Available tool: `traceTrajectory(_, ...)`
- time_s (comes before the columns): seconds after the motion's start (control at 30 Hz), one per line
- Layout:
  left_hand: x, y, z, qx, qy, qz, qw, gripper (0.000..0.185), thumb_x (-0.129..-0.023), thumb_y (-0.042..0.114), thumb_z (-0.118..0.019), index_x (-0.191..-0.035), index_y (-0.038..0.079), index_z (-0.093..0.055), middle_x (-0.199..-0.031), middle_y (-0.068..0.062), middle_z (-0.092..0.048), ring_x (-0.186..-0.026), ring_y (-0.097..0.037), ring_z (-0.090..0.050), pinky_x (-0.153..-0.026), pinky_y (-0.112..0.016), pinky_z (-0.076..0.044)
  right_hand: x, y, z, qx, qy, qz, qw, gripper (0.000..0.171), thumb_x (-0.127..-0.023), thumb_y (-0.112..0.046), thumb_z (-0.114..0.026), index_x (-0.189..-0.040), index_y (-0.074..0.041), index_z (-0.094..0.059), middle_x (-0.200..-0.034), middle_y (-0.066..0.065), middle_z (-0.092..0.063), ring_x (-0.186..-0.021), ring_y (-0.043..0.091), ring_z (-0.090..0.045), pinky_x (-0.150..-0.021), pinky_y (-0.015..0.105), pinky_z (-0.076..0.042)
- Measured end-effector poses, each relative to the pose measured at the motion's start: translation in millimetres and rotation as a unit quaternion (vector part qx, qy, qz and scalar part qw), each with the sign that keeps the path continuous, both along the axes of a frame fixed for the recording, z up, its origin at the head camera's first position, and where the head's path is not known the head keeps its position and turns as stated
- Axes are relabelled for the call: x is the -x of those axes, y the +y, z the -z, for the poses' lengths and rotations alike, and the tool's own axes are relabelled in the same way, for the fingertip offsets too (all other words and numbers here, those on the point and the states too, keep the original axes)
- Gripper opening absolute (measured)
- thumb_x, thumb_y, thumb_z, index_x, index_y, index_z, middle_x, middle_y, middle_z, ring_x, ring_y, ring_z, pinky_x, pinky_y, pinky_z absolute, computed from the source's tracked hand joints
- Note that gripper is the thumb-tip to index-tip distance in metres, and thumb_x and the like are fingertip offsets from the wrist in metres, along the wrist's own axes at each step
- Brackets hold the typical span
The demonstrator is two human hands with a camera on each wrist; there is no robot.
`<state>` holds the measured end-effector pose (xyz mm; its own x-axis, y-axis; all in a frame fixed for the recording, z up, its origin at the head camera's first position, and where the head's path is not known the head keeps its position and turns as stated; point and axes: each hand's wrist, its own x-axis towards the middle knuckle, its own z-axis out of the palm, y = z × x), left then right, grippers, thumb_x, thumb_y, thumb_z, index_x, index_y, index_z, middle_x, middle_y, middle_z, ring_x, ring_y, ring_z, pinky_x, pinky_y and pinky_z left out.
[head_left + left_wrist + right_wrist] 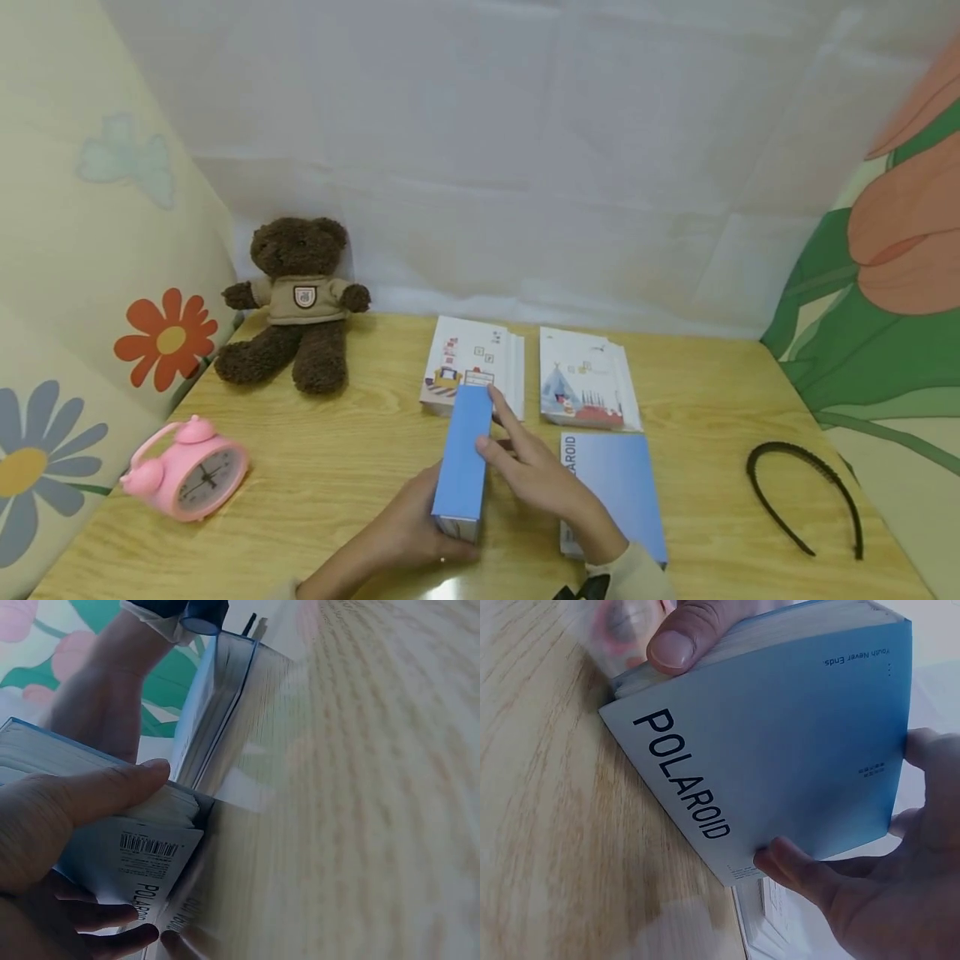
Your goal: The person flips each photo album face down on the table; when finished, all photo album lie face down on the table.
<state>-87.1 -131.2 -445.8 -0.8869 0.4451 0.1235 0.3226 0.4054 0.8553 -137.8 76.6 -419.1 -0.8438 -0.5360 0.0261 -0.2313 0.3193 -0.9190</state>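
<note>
Between my hands a blue photo album stands on edge, its spine upward, with its lower edge at or just above the tabletop. My left hand grips its near end; in the left wrist view the thumb lies across the page edges and the fingers are against the barcoded cover. My right hand holds the right side; in the right wrist view one fingertip presses the POLAROID cover and others lie at its edge. A second blue album lies flat beneath my right forearm.
Behind the hands lie two white illustrated albums, one at left and one at right. A pink alarm clock and a brown teddy bear are on the left. The black headband lies far right. White cloth hangs behind the table.
</note>
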Motion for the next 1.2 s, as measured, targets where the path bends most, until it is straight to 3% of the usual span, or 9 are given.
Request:
traceTrajectory(0.17, -0.2, -5.1, -5.2, 0.04, -0.007, -0.023, 0.9989, 0.124, -0.056, 0.017, -0.097, -0.156, 0.003, -0.025, -0.147, -0.015, -0.048, -0.131, -0.033, -0.047, -0.109, -0.056, -0.035, -0.6, 3.9, 2.8, 0.048, -0.036, 0.0, 0.998, 0.065, -0.105, -0.041, -0.046, -0.156, -0.049, -0.006, -0.157, 0.017, -0.032, -0.136, 0.031, -0.044, -0.105, 0.043, -0.043)
traceTrajectory(0.33, -2.3, -12.1, -9.9, 0.093, 0.006, -0.059, 0.9939, 0.118, -0.053, 0.014, -0.097, -0.152, 0.0, -0.033, -0.148, -0.021, -0.044, -0.128, -0.042, -0.046, -0.103, -0.061, -0.039, -1.5, 8.7, 6.4, 0.061, -0.04, 0.012, 0.997, 0.067, -0.105, -0.033, -0.049, -0.16, -0.027, -0.012, -0.156, 0.022, -0.031, -0.129, 0.034, -0.052, -0.099, 0.041, -0.048)
traceTrajectory(0.5, -3.3, -17.4, -12.2, 0.16, 0.018, -0.084, 0.9833, 0.105, -0.052, 0.016, -0.097, -0.144, 0.0, -0.048, -0.148, -0.024, -0.041, -0.132, -0.048, -0.04, -0.104, -0.068, -0.032, -1.6, 7.9, 11.4, -0.02, -0.008, 0.038, 0.999, 0.073, -0.101, -0.042, -0.054, -0.157, -0.007, -0.023, -0.152, 0.018, -0.04, -0.118, 0.031, -0.06, -0.096, 0.042, -0.051)
traceTrajectory(0.7, -4.9, -18.5, -9.4, 0.23, 0.071, -0.08, 0.9673, 0.095, -0.048, 0.016, -0.096, -0.133, -0.003, -0.059, -0.142, -0.024, -0.047, -0.125, -0.045, -0.046, -0.097, -0.064, -0.04, -4.9, 6.0, 23.0, -0.168, 0.088, 0.044, 0.981, 0.074, -0.097, -0.048, -0.056, -0.149, 0.003, -0.039, -0.147, 0.019, -0.047, -0.137, 0.034, -0.041, -0.115, 0.053, -0.026)
traceTrajectory(0.87, -6.4, -17.0, -14.5, 0.268, 0.076, -0.071, 0.9579, 0.096, -0.05, 0.021, -0.096, -0.135, -0.002, -0.057, -0.141, -0.025, -0.047, -0.124, -0.044, -0.048, -0.094, -0.061, -0.041, -7.5, 6.5, 27.0, -0.193, 0.109, 0.05, 0.974, 0.074, -0.097, -0.049, -0.056, -0.146, 0.005, -0.042, -0.146, 0.022, -0.047, -0.137, 0.039, -0.04, -0.115, 0.057, -0.022)
traceTrajectory(0.97, -3.5, -16.0, -27.3, 0.32, 0.084, -0.045, 0.9426, 0.096, -0.054, 0.037, -0.095, -0.133, -0.002, -0.059, -0.137, -0.026, -0.05, -0.123, -0.045, -0.048, -0.094, -0.064, -0.039, -5.1, 9.9, 23.1, -0.196, 0.099, 0.039, 0.975, 0.076, -0.098, -0.051, -0.054, -0.146, 0.006, -0.041, -0.147, 0.023, -0.046, -0.137, 0.039, -0.04, -0.114, 0.055, -0.026)
traceTrajectory(1.07, 9.5, -8.6, -50.4, 0.368, 0.089, -0.004, 0.9255, 0.093, -0.06, 0.053, -0.09, -0.129, -0.002, -0.06, -0.136, -0.026, -0.051, -0.124, -0.046, -0.046, -0.097, -0.066, -0.038, 1.7, 20.7, 11.7, -0.188, 0.086, 0.048, 0.977, 0.074, -0.099, -0.051, -0.053, -0.147, 0.003, -0.042, -0.148, 0.023, -0.045, -0.137, 0.04, -0.04, -0.112, 0.056, -0.03)
traceTrajectory(1.13, 25.6, 2.4, -67.2, 0.376, 0.096, 0.018, 0.9213, 0.091, -0.066, 0.056, -0.086, -0.131, -0.001, -0.059, -0.138, -0.026, -0.05, -0.127, -0.045, -0.045, -0.101, -0.065, -0.036, 9.2, 33.1, -0.3, -0.183, 0.085, 0.071, 0.977, 0.07, -0.099, -0.048, -0.055, -0.148, 0.0, -0.042, -0.149, 0.023, -0.043, -0.137, 0.041, -0.039, -0.11, 0.059, -0.031)
traceTrajectory(1.2, 45.1, 17.5, -81.2, 0.367, 0.099, 0.025, 0.9248, 0.085, -0.074, 0.051, -0.083, -0.136, -0.001, -0.055, -0.142, -0.024, -0.048, -0.13, -0.043, -0.045, -0.105, -0.062, -0.036, 21.6, 48.6, -13.8, -0.186, 0.099, 0.1, 0.972, 0.069, -0.099, -0.044, -0.057, -0.15, -0.002, -0.04, -0.149, 0.024, -0.042, -0.134, 0.043, -0.042, -0.108, 0.061, -0.033)
